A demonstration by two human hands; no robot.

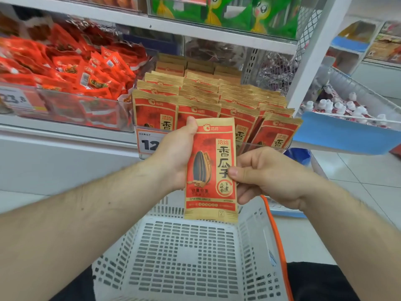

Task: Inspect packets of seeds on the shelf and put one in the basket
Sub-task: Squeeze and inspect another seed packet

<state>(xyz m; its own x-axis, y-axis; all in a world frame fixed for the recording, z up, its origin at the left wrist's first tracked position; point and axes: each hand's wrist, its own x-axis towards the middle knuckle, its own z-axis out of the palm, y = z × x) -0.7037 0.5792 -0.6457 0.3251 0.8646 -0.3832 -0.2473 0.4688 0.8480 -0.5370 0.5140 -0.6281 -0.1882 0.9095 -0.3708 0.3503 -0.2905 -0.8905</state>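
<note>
A red and tan seed packet [211, 170] with a sunflower seed picture stands upright in front of me, above the far rim of the white basket [184, 255]. My left hand [176, 157] grips its left edge, thumb on the top corner. My right hand [267, 172] pinches its right edge between thumb and fingers. Behind it, several rows of the same packets [217, 98] stand on the shelf.
Red snack packs [71, 72] fill a clear bin on the left. Green bags [227, 14] lie on the upper shelf. A price tag [149, 142] hangs on the shelf edge. A wire bin with small white bottles [347, 109] stands right. The basket has an orange handle [276, 235].
</note>
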